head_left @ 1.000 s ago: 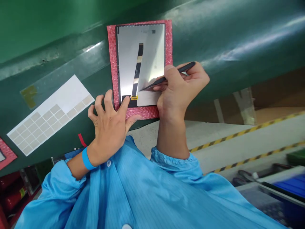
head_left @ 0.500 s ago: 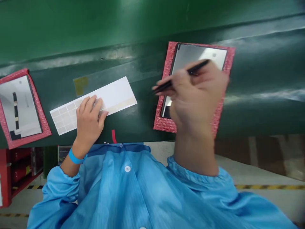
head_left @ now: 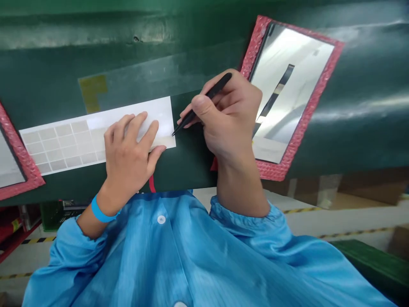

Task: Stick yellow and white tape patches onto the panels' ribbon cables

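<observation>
A white sheet (head_left: 64,143) with rows of pale rectangular stickers lies on the green table mat. My left hand (head_left: 131,149) rests on it with fingers spread, holding nothing. My right hand (head_left: 226,115) grips black tweezers (head_left: 219,85), their tips at the sheet's lower right corner, over a pale strip. Behind my right hand lies a flat panel (head_left: 300,94) with a mirror-like face on pink bubble wrap (head_left: 313,102); a dark strip with a light band shows on its face. My right wrist covers part of the wrap.
Another panel (head_left: 9,162) on pink wrap sits at the left edge, touching the sheet's end. Yellow tape (head_left: 92,91) is stuck on the mat (head_left: 191,170). A red strip (head_left: 151,184) lies at the front edge. Cardboard boxes (head_left: 370,187) stand below at right.
The sheet and my left hand have shifted relative to each other, the hand now nearer the sheet's right end. My right hand has moved left, off the right panel, bringing the tweezers to the sheet.
</observation>
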`<state>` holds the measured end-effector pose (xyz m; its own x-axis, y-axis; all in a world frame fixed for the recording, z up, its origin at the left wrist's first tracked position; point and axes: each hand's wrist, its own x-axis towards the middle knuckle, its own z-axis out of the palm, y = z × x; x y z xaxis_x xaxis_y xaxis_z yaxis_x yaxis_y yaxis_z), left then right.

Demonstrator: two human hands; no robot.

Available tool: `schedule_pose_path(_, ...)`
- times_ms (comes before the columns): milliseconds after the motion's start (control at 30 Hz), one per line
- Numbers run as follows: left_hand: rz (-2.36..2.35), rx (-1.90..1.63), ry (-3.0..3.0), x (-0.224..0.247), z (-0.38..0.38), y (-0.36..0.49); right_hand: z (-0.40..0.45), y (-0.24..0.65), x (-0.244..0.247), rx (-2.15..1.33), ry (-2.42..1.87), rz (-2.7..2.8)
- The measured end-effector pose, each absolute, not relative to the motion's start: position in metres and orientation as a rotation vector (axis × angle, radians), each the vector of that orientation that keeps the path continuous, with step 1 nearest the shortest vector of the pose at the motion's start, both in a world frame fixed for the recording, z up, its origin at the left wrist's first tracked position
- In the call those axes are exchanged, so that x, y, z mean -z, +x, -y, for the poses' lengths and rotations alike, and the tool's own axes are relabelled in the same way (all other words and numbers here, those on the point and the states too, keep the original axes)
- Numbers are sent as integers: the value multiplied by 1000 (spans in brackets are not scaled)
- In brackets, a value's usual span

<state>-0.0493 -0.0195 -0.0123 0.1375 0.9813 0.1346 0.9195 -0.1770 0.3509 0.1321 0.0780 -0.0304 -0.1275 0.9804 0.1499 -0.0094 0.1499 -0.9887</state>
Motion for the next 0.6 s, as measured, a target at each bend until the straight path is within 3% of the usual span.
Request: schedule_pose_path(600, -1853, -433, 2064, 3, 16, -50, -76, 134, 6, -1229, -1166, 1432)
